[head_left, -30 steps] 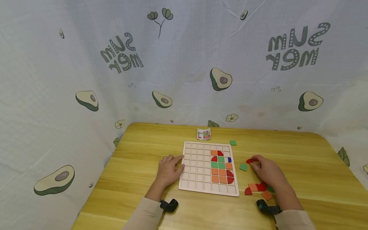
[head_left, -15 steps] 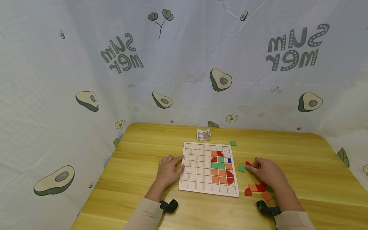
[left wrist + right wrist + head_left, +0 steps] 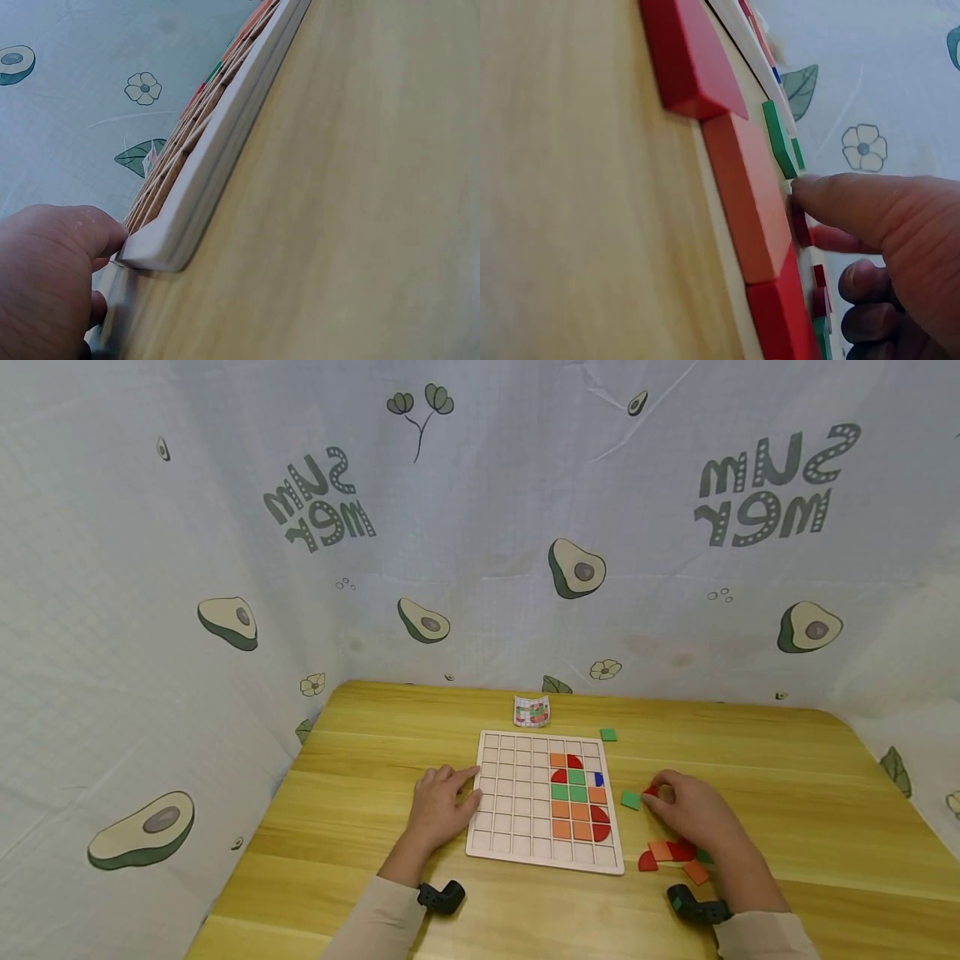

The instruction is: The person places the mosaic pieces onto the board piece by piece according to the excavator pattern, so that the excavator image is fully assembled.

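A white grid board [image 3: 517, 814] lies on the wooden table, with orange, red, green and one blue tile filling part of its right side. My left hand [image 3: 459, 787] rests flat against the board's left edge, and its thumb [image 3: 90, 232] touches the board's corner [image 3: 161, 251]. My right hand [image 3: 660, 795] is just right of the board and pinches a small red piece [image 3: 649, 791] between thumb and finger; the right wrist view shows the same red piece [image 3: 802, 225]. A loose green square [image 3: 631, 800] lies beside that pinch.
A heap of red, orange and green tiles [image 3: 670, 853] lies under my right wrist. Another green square [image 3: 608, 735] sits past the board's far right corner, and a small pattern card [image 3: 532, 711] stands behind the board. Avocado-print cloth walls the table.
My right hand has drawn the red piece a little nearer to me, and the green square beside it has shifted slightly left. The left hand has stayed put.
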The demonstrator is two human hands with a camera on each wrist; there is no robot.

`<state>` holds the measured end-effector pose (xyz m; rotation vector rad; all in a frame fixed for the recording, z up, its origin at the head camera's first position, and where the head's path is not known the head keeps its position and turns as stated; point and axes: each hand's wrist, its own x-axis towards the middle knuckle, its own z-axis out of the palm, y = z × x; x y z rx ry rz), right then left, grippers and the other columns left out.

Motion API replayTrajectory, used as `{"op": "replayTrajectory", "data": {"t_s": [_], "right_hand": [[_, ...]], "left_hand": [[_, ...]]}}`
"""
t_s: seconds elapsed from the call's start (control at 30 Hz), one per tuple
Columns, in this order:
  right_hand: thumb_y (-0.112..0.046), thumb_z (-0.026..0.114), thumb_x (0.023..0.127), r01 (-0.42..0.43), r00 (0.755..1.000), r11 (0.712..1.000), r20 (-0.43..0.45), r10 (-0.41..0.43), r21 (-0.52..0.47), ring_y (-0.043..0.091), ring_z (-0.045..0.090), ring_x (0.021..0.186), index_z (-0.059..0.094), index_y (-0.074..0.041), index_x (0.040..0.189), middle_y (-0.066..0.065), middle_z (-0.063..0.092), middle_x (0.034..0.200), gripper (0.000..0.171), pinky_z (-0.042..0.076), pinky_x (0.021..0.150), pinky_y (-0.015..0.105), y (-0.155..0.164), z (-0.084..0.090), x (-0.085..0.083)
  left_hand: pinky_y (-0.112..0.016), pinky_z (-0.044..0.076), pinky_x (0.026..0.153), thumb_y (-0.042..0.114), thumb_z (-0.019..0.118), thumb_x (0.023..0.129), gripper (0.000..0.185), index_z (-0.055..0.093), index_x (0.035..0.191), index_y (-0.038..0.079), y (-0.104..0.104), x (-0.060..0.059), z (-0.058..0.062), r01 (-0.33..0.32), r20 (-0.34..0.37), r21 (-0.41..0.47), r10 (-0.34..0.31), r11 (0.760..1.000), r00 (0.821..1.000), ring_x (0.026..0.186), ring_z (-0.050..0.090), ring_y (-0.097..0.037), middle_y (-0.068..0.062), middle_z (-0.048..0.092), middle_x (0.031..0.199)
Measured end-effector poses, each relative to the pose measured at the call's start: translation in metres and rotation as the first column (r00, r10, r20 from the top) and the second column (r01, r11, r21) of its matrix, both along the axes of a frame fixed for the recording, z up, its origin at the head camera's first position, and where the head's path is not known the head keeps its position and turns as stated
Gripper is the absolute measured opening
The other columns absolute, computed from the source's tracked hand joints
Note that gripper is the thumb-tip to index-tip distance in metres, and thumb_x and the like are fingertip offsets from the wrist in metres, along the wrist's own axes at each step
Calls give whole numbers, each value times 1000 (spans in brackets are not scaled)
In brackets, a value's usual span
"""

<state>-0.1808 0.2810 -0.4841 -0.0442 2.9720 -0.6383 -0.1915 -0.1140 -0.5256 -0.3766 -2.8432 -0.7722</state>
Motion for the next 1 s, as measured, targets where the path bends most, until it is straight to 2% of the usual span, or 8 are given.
{"op": "replayTrajectory", "data": {"t_s": [0.1, 0.27, 0.4, 0.6, 0.7, 0.87, 1.0], "right_hand": [[-37, 72, 93, 15, 1000, 1000, 8, -15, 12, 20, 49, 68, 67, -3, 109, 6, 58, 78, 38, 38, 61, 32, 2, 4, 1], [-31, 73, 92, -22, 999, 998, 43, 24, -51, 19, 45, 64, 66, -3, 118, 3, 50, 73, 39, 36, 56, 30, 6, 5, 6], [-29, 74, 92, -44, 998, 996, 41, 47, -73, 18, 44, 65, 66, -4, 113, 2, 49, 74, 33, 35, 56, 29, 9, 3, 8], [-29, 75, 91, -40, 997, 998, 71, 43, -42, 18, 45, 67, 67, -3, 109, 3, 50, 75, 33, 36, 60, 30, 11, 5, 8], [-30, 75, 91, -50, 997, 999, 60, 51, -19, 18, 46, 67, 68, -3, 106, 2, 51, 74, 32, 36, 60, 30, 8, 8, 9], [-35, 76, 91, -83, 996, 996, 10, 84, -41, 16, 45, 64, 69, -9, 102, 0, 51, 71, 29, 35, 56, 28, -9, 15, 14], [-35, 78, 89, -104, 995, 992, 0, 104, -71, 15, 44, 59, 69, -14, 98, -2, 50, 67, 24, 33, 53, 26, -39, 21, 20]], "left_hand": [[-29, 27, 74, 39, 61, 97, 41, 68, 136, 27, 0, 1, 0, -1, -1, 1, 1, 1000, 1000, 78, 36, -11, 7, 53, 85], [-29, 27, 74, 39, 61, 97, 41, 68, 135, 26, 0, 0, 1, 4, -9, 6, -4, 1000, 1000, 77, 36, -11, 7, 52, 84], [-29, 27, 74, 39, 61, 97, 41, 68, 136, 26, 0, 0, 2, 3, -2, 8, -3, 1000, 1000, 78, 35, -11, 7, 51, 83], [-30, 27, 74, 39, 61, 97, 41, 68, 136, 26, 0, 1, 1, 6, -2, 9, -6, 1000, 1000, 78, 36, -11, 7, 50, 83], [-30, 27, 74, 39, 61, 97, 41, 68, 136, 26, 0, 1, 1, 6, 5, 8, -6, 1000, 1000, 78, 36, -11, 7, 50, 82], [-30, 26, 74, 38, 62, 97, 41, 67, 136, 26, 0, 1, 3, 5, 10, 9, -5, 1000, 1000, 77, 35, -12, 6, 50, 83], [-30, 26, 74, 38, 62, 97, 42, 67, 137, 26, 0, 1, 3, 4, 6, 6, -4, 1000, 1000, 77, 35, -12, 6, 51, 83]]}}
